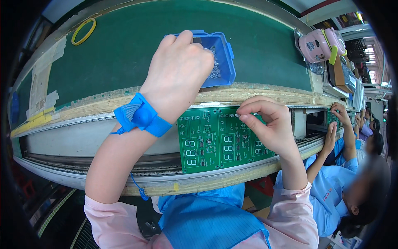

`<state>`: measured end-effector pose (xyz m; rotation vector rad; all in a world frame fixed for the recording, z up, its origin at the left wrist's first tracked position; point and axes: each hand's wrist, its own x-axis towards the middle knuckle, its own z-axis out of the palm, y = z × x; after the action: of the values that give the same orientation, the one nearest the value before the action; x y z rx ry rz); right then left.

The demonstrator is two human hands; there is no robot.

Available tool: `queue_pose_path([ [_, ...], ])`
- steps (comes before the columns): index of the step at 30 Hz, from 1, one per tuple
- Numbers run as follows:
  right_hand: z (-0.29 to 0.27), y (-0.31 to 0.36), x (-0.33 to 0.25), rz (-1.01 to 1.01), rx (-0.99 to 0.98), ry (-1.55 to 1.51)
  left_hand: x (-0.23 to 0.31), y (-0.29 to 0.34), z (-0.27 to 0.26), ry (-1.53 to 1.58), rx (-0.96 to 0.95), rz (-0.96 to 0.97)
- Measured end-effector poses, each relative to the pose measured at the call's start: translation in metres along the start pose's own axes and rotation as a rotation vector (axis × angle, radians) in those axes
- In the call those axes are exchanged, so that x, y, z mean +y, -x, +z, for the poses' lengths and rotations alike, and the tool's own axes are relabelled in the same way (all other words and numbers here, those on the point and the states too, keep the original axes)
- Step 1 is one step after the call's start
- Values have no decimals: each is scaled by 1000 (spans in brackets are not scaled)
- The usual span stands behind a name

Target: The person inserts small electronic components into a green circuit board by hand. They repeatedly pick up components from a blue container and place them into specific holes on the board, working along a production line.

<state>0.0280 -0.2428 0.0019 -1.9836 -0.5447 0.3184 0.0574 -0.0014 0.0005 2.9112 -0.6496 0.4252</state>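
On the green bench (124, 50) | left hand (180, 66) fingers in blue bin (222, 62), grip hidden | right hand (267, 126) fingers pinched over circuit board (211, 141)

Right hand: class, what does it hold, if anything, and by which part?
The right hand pinches a tiny part between thumb and forefinger tips, over the green circuit board; which part of it cannot be told.

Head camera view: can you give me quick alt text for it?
The person's left hand reaches into a blue parts bin on a green bench, while the right hand pinches a small component against a green circuit board. A blue wrist strap circles the left wrist.
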Motion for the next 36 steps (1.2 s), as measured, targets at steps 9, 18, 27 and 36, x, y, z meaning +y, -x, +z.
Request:
queue_pose_path([
  [9, 3, -4, 9, -156, 10, 55, -7, 3, -10, 167, 154, 32],
  [18, 6, -8, 16, -332, -1, 288, 31, 31, -37, 513, 165, 62],
  [27, 15, -13, 14, -422, -26, 423, 43, 70, -2, 791, 142, -58],
  [36, 18, -15, 13, -436, -10, 479, 42, 75, 9, 832, 127, -95],
])
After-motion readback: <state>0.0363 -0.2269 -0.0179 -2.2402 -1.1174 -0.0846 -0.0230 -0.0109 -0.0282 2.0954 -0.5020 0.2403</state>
